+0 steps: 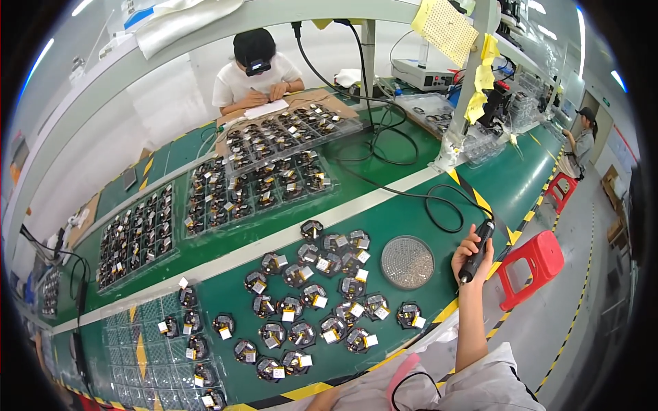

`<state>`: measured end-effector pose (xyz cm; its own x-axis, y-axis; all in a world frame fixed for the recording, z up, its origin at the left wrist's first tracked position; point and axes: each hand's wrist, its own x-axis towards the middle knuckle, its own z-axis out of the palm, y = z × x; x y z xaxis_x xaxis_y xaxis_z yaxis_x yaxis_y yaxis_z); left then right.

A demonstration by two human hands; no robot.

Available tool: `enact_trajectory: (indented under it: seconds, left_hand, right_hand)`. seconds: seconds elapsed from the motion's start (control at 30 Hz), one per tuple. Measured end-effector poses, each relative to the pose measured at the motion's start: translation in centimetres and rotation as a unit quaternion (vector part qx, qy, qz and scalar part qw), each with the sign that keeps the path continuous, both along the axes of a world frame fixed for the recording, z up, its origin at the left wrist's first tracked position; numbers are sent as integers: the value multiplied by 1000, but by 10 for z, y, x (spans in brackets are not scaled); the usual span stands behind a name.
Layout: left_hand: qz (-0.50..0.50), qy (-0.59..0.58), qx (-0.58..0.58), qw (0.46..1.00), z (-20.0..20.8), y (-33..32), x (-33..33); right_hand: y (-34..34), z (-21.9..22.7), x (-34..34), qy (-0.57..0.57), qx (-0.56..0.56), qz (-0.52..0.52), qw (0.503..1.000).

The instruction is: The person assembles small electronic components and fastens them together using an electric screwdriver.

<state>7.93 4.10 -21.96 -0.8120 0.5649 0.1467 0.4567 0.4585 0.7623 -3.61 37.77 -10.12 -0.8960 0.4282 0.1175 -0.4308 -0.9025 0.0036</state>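
My right hand (471, 256) is closed around a black electric screwdriver (478, 252); a cord runs from its upper end. Its tip points down toward my wrist, over the table's right edge. Left of this hand sits a round, ridged dish (408, 262) of small metal parts that look like screws. Several round black circuit assemblies (351, 288) with wires and silver-white battery packs lie loose on the green table, one assembly (410, 315) apart near the front edge. Only a bit of my left forearm (323, 399) shows at the lower edge; that hand is out of sight.
A partly filled clear tray (123, 349) lies at the left front. Beyond a pale divider are filled trays (264, 181), a looping black cable (384, 154) and a seated co-worker (259, 72). A metal post (466, 103) rises at the right, and a red stool (531, 267) stands beside the table.
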Motion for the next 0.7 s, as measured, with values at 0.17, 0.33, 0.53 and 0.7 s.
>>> enact_trajectory:
  seconds: [0.17, 0.33, 0.53, 0.7]
  left_hand:
    - [6, -2, -13, 1000, -9, -14, 10]
    - [11, 6, -33, 999, -19, -39, 14]
    - [18, -2, -63, 998, -36, -67, 36]
    - [25, -6, -91, 996, -47, -84, 47]
  right_hand:
    - [-4, 0, -2, -17, 17, -7, 1000]
    - [-1, -1, 2, 3, 14, -6, 1000]
    - [1, 1, -1, 15, -13, 15, 1000]
    - [2, -4, 1, 28, -11, 20, 999]
